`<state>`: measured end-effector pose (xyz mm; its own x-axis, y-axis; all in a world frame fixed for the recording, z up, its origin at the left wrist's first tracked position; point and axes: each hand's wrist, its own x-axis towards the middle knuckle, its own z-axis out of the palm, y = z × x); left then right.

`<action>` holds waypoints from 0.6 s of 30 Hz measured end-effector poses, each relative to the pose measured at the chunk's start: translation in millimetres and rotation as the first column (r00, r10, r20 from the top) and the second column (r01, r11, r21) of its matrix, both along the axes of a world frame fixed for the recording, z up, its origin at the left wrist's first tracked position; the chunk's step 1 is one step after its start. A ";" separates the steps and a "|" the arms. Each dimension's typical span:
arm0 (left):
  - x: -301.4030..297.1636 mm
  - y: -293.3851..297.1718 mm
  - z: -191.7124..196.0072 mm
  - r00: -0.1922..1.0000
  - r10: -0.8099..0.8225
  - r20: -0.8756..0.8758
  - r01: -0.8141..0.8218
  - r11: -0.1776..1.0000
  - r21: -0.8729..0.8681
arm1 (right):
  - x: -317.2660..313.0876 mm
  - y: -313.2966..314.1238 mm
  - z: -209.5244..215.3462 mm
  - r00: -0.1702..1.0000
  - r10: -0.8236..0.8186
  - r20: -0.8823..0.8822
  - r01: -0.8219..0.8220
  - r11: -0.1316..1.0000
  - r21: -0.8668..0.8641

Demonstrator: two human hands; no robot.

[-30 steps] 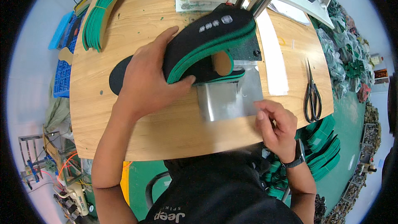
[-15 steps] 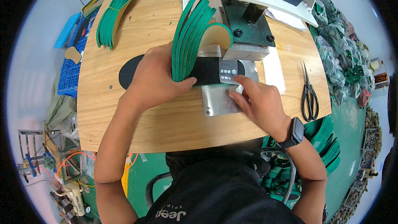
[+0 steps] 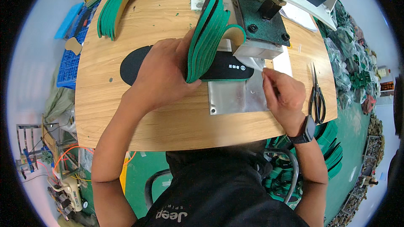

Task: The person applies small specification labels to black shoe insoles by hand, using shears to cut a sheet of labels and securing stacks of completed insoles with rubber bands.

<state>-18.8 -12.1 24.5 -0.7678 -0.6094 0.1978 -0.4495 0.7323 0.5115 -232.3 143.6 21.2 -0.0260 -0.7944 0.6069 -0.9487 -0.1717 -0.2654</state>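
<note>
My left hand (image 3: 162, 73) grips a stack of green insoles (image 3: 206, 38), held on edge and fanned upward. Under that stack a black-topped insole (image 3: 227, 70) lies flat, with its right end on a metal plate (image 3: 235, 98) beneath the green press head (image 3: 261, 17). My right hand (image 3: 283, 92), with a watch on the wrist, rests on the plate's right side. Its fingers are curled together just right of the insole's tip, and I see nothing in them.
A second stack of green insoles (image 3: 115, 8) lies at the back left of the round wooden table (image 3: 139, 126). Black scissors (image 3: 316, 96) lie near the right edge. A blue crate (image 3: 67, 65) stands left of the table, and piles of green insoles (image 3: 332, 153) sit lower right.
The green stack went from lying over the black insole to standing on edge. My right hand came in onto the black insole, then drew back to the right, off it.
</note>
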 end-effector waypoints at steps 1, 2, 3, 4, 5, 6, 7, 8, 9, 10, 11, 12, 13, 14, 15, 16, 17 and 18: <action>0.0 -1.2 4.4 1.000 -0.002 0.000 0.002 0.999 0.046 | -1.7 1.8 -2.9 0.999 0.027 -0.036 -0.027 1.000 -0.001; 0.1 -2.1 9.2 1.000 -0.005 0.001 0.005 0.996 0.092 | -4.0 3.8 -5.5 0.998 0.036 -0.048 -0.036 0.999 -0.005; -0.3 -2.9 15.2 1.000 0.011 0.010 -0.013 0.984 0.177 | -5.7 4.7 -6.0 0.999 0.017 -0.032 -0.017 1.000 0.006; -1.0 -4.1 22.9 0.999 0.023 0.021 -0.028 0.966 0.257 | -6.7 5.3 -6.1 1.000 -0.006 -0.014 0.006 1.000 0.014; -1.8 -5.0 28.9 0.999 0.035 0.035 -0.044 0.941 0.335 | -7.1 5.4 -6.7 1.000 -0.029 0.005 0.029 0.999 0.022; 0.1 -5.3 29.2 0.996 0.080 -0.032 -0.063 0.930 0.362 | -6.8 4.8 -9.0 1.000 0.002 -0.021 -0.001 1.000 0.018; 3.6 -7.2 25.2 0.987 0.122 -0.100 -0.076 0.921 0.382 | -7.2 1.8 -13.0 0.998 0.028 -0.049 -0.028 1.000 0.005; 8.5 -9.7 21.4 0.972 0.167 -0.165 -0.089 0.912 0.400 | -6.0 -2.9 -15.6 0.995 0.057 -0.077 -0.058 0.998 -0.010; 12.0 -13.2 15.7 0.954 0.192 -0.232 -0.100 0.929 0.357 | -3.4 -7.4 -16.3 0.993 0.088 -0.082 -0.086 0.996 0.025; 18.6 -15.2 8.7 0.930 0.215 -0.297 -0.117 0.941 0.316 | 0.8 -10.8 -16.8 0.989 0.115 -0.088 -0.111 0.993 0.045; 19.5 -16.2 4.3 0.904 0.227 -0.363 -0.123 0.950 0.286 | 1.0 -11.4 -17.5 0.986 0.132 -0.098 -0.125 0.989 0.077; 19.6 -15.8 5.8 0.857 0.297 -0.421 -0.111 0.904 0.413 | 1.0 -11.4 -17.4 0.987 0.120 -0.110 -0.112 0.991 0.076; 23.4 -15.6 3.6 0.825 0.326 -0.463 -0.110 0.894 0.434 | 2.6 -9.9 -18.8 0.985 0.121 -0.120 -0.111 0.990 0.087; 28.1 -17.1 0.7 0.789 0.354 -0.502 -0.108 0.884 0.454 | 3.7 -9.3 -19.9 0.984 0.122 -0.129 -0.110 0.989 0.097; 30.5 -18.0 -1.0 0.750 0.382 -0.540 -0.103 0.874 0.474 | 4.6 -9.4 -19.8 0.985 0.119 -0.126 -0.108 0.989 0.097; 30.8 -17.5 -2.3 0.727 0.401 -0.558 -0.101 0.866 0.490 | 5.2 -9.4 -18.6 0.985 0.118 -0.125 -0.106 0.989 0.100; 30.6 -16.5 -1.0 0.756 0.391 -0.526 -0.122 0.873 0.473 | 5.8 -9.6 -18.0 0.985 0.116 -0.125 -0.104 0.989 0.102; 30.1 -15.3 2.5 0.783 0.381 -0.493 -0.142 0.880 0.454 | 6.2 -10.9 -18.2 0.985 0.119 -0.123 -0.107 0.990 0.096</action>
<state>11.3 -27.4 27.0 -0.3945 -0.8847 0.2484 -0.1455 0.3271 0.9337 -226.2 132.7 3.0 0.1402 -0.8385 0.5265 -0.9517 -0.2608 -0.1621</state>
